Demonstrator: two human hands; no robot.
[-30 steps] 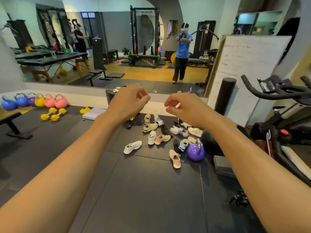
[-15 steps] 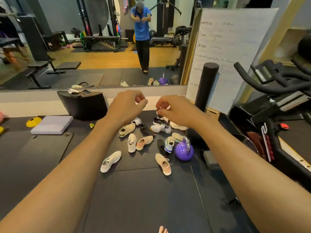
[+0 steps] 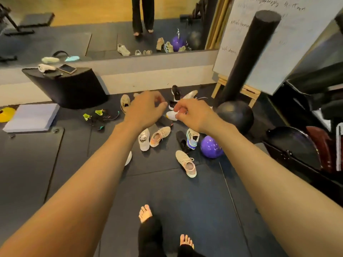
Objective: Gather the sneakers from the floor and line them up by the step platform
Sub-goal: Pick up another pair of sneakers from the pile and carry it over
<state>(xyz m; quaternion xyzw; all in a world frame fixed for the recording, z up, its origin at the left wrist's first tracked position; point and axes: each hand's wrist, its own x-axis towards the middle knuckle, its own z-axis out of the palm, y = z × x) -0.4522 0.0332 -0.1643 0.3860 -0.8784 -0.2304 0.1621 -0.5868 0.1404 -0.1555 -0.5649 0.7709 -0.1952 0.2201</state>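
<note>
Several sneakers lie scattered on the dark floor mat: a beige one (image 3: 125,102), a white-grey one (image 3: 144,139), a peach one (image 3: 159,136), a beige-pink one (image 3: 186,163), a blue-striped one (image 3: 193,138) and a black neon-trimmed pair (image 3: 100,116). A black step platform (image 3: 74,89) stands by the wall at the left, with a phone on top. Both my arms reach forward above the pile. My left hand (image 3: 146,108) hovers with loosely curled fingers and holds nothing. My right hand (image 3: 193,114) has its fingers curled in tight, also without anything in it, above a white sneaker (image 3: 171,115).
A purple kettlebell (image 3: 211,147), a black medicine ball (image 3: 234,115) and an upright foam roller (image 3: 248,56) crowd the right of the pile, before a whiteboard (image 3: 282,43). A lavender pad (image 3: 31,116) and yellow cone (image 3: 6,114) lie left. My bare feet (image 3: 145,213) stand below.
My view has tilted down and come closer to the sneaker pile. Both hands stay stretched out in front, side by side, and hold nothing.
</note>
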